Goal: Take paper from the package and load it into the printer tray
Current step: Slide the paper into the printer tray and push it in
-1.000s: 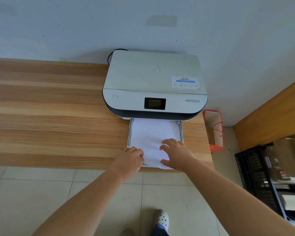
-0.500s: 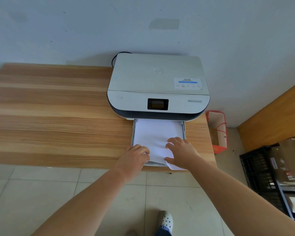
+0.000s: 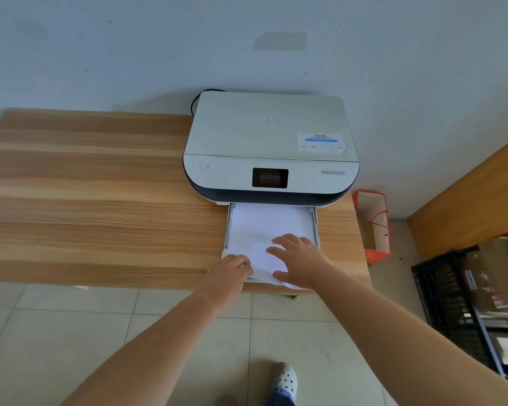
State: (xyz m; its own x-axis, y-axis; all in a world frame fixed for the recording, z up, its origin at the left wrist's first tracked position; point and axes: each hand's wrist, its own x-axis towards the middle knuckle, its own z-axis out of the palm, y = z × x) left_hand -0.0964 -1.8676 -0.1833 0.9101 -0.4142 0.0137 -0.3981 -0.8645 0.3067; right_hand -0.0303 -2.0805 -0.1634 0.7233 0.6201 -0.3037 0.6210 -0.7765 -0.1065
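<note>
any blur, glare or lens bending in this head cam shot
Head view: wide-angle bending curves the table edge and splays the forearms; even soft daylight, no harsh glare; the printer label text is too small to read; the right hand casts only faint shadow on the paper.

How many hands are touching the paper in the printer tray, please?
2: the left hand grips the paper at its near left corner; the right hand lies flat on its near right part.

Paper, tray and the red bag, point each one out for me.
paper (image 3: 264, 227), head view, bare middle of the top sheet.
tray (image 3: 316, 227), head view, right side wall.
red bag (image 3: 377, 254), head view, lower red front, on the floor right of the table.
</note>
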